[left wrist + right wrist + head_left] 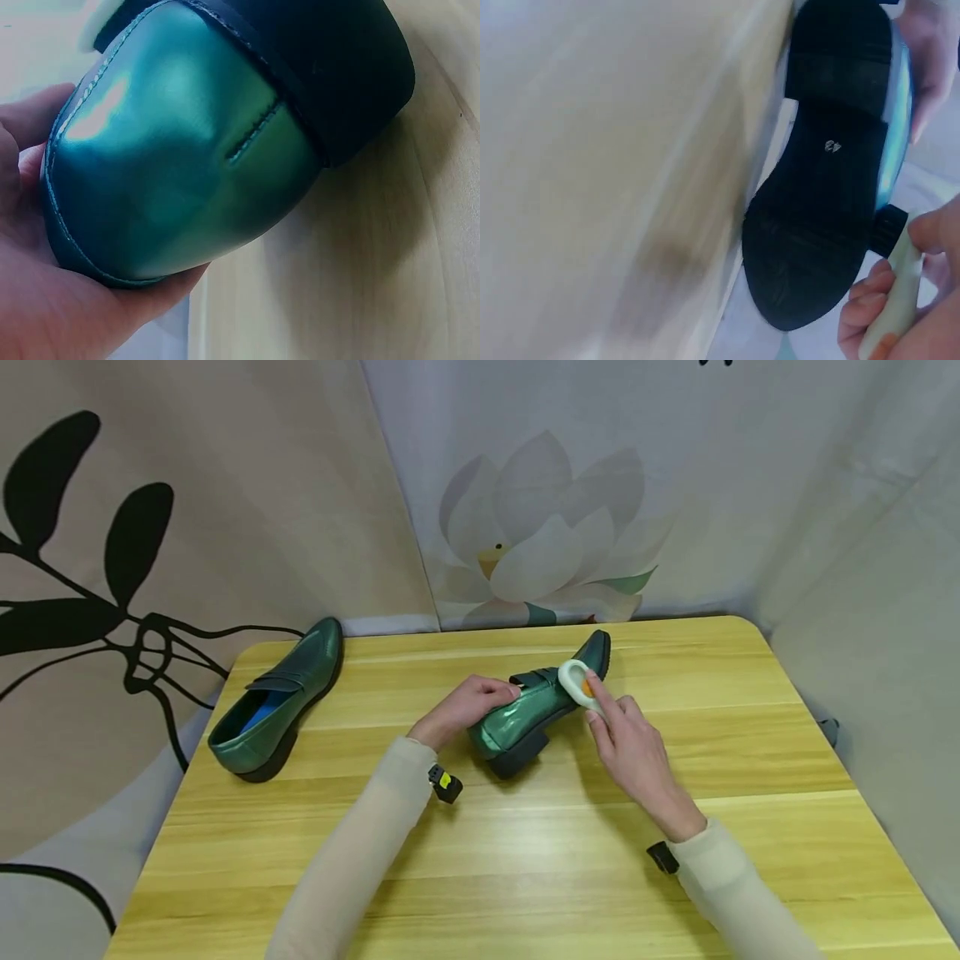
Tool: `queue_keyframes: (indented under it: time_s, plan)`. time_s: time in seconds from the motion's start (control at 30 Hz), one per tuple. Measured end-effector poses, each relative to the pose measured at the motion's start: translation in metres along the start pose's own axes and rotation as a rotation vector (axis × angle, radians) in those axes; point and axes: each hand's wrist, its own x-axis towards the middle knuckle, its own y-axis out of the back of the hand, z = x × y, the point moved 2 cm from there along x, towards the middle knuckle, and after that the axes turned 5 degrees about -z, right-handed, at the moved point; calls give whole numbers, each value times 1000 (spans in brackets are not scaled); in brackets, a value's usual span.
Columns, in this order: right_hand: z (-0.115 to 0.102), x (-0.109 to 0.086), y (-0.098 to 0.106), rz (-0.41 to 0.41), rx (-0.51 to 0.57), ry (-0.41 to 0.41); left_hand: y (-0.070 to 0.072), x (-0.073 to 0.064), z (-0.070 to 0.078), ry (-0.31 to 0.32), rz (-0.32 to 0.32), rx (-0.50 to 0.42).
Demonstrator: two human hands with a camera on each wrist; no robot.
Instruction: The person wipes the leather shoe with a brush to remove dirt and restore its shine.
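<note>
My left hand (pixel 480 700) grips a green loafer (pixel 517 718) by the rim of its heel opening, tilting it above the wooden table. The heel's glossy leather and stitching fill the left wrist view, with the left fingers (pixel 30 120) over the rim. In the right wrist view its black sole (pixel 810 217) faces the camera. My right hand (pixel 637 752) holds a white brush (pixel 573 678) with an orange patch, its index finger extended along the handle. The brush's dark head (pixel 889 229) is right at the side of the shoe's front part.
A second green loafer (pixel 300 677) with a blue insole stands upright at the table's back left. The wooden table (pixel 525 877) reaches back to printed curtains (pixel 600 485), with more fabric along the right side.
</note>
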Motion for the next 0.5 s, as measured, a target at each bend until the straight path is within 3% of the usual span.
queue_keyframes:
  time_s: [0.27, 0.5]
  plan:
    - [-23, -11, -5, -122, 52, 92, -1, 1, 2, -59, -37, 34]
    - [5, -4, 9, -96, 43, -34, 1, -2, 10, -88, -63, 136]
